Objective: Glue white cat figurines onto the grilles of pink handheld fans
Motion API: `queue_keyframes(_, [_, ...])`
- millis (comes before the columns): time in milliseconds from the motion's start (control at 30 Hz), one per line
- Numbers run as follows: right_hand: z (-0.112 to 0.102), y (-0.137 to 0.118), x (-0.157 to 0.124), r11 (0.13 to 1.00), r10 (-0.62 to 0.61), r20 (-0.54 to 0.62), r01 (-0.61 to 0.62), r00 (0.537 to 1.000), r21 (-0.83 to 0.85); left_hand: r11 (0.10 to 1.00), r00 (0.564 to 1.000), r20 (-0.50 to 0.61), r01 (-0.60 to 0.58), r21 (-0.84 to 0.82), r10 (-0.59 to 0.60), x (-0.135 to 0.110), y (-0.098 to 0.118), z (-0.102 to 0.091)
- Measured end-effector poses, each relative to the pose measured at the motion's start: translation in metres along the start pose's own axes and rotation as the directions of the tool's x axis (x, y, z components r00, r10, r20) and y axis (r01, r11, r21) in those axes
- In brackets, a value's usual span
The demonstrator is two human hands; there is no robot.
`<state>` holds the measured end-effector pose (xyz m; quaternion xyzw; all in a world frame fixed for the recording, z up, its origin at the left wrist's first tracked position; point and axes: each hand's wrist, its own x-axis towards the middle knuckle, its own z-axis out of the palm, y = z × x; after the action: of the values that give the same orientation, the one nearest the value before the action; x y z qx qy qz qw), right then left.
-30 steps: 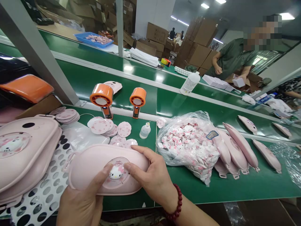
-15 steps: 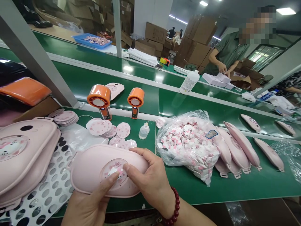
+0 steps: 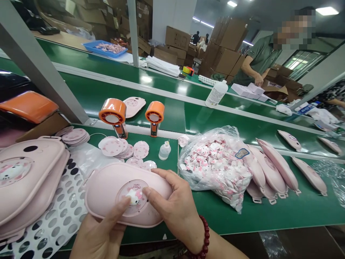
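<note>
A pink oval plastic shell [image 3: 105, 187] is held tilted up over the front of the bench. In its round recess sits a small white and pink cat figure [image 3: 136, 196] on a printed disc. My left hand [image 3: 101, 228] is closed on the shell's lower left edge, fingers beneath and thumb touching the cat figure's left side. My right hand [image 3: 176, 205] grips the right end, its thumb by the figure's upper right and its fingers over the top rim. The fingers under the shell are partly hidden.
Larger pink shells [image 3: 32, 180] lie stacked left, by a sheet of round stickers [image 3: 58, 219]. Printed discs [image 3: 114, 145], two orange fans [image 3: 154, 117] and a small bottle [image 3: 164, 150] stand behind. Right are a bag of cat figures [image 3: 212, 162] and more shells [image 3: 269, 169]. A co-worker [image 3: 261, 57] stands across.
The held shell has shifted slightly right, and my left thumb has slid a little left, showing more of the cat figure. Shells on the belt behind have moved right.
</note>
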<state>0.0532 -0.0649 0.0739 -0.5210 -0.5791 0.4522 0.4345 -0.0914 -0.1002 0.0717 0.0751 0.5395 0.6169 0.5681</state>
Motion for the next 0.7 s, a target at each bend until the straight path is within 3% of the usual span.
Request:
queue_keyframes(167, [-0.003, 0.002, 0.002, 0.999, 0.032, 0.015, -0.032, 0.999, 0.007, 0.990, 0.987, -0.138, 0.062, -0.123, -0.079, -0.002, 0.005, 0.004])
queue_keyframes(600, [-0.004, 0.005, 0.002, 1.000, 0.005, 0.026, -0.004, 1.000, -0.031, 0.994, 0.997, -0.057, 0.037, -0.103, -0.043, 0.001, 0.002, 0.000])
queue_keyframes(700, [-0.004, 0.007, 0.001, 0.986, -0.081, 0.044, 0.087, 0.996, -0.145, 0.995, 0.996, -0.080, 0.019, -0.101, -0.027, 0.002, 0.000, -0.006])
